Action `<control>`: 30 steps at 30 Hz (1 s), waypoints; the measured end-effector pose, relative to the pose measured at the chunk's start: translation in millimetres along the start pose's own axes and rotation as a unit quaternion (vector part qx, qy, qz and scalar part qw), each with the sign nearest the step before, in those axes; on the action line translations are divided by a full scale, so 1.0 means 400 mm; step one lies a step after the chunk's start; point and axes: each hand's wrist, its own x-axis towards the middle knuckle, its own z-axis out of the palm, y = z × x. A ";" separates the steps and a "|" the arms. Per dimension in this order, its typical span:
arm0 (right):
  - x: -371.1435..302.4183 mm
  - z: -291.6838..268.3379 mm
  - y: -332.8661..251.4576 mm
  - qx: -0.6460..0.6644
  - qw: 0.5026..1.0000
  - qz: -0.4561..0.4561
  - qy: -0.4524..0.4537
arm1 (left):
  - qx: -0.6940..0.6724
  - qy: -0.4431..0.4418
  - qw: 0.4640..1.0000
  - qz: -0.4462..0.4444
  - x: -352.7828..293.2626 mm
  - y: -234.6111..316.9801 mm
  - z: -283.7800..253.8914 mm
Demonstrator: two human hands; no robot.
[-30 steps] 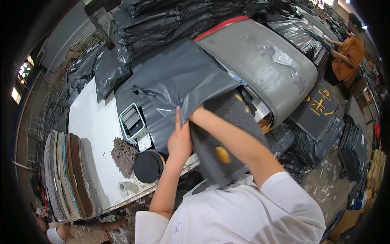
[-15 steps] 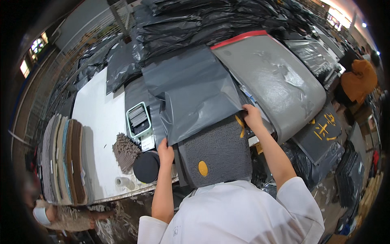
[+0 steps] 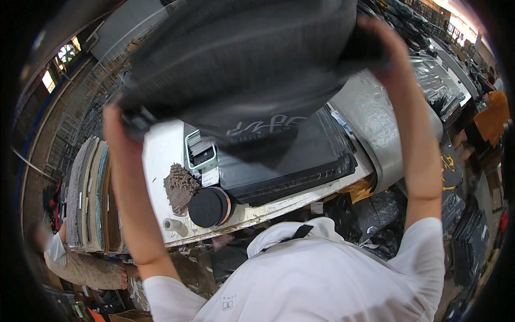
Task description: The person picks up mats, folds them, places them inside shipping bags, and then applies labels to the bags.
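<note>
A large black plastic bag (image 3: 241, 70) with pale printing near its lower edge is held up over the table, blurred by motion. My left hand (image 3: 122, 122) grips its left end and my right hand (image 3: 378, 48) its right end, with fingers partly hidden and smeared. Whether the dark grey mat seen earlier is inside cannot be seen. Below the bag lies a stack of flat dark sheets or bags (image 3: 289, 174) on the white table (image 3: 159, 155).
Left of the stack are a pale green box of cards (image 3: 201, 150), a brown shaggy cloth (image 3: 181, 187), a black round container (image 3: 209, 207) and a small roll (image 3: 173, 225). Upright mats (image 3: 94, 193) line the left end. A grey glossy sheet (image 3: 375, 123) lies right. Other people (image 3: 491, 118) are nearby.
Both hands have risen from the table's near edge and spread apart, lifting the black bag up and away. The grey mat with the yellow oval is out of sight, and the stack underneath shows.
</note>
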 end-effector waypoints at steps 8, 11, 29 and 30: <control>0.192 0.045 0.011 0.098 0.960 0.200 -0.168 | 0.027 -0.211 0.976 -0.045 0.115 0.099 -0.031; 0.415 -0.080 0.051 0.028 0.984 0.164 -0.060 | 0.095 -0.077 0.993 -0.007 0.220 0.109 0.079; -0.272 -0.127 0.323 -0.652 0.710 0.118 -0.238 | -0.007 -0.064 0.801 -0.595 -0.586 -0.595 -0.275; -0.246 -0.065 0.363 -0.555 0.809 0.030 -0.194 | 0.045 -0.119 0.794 -0.595 -0.594 -0.600 -0.290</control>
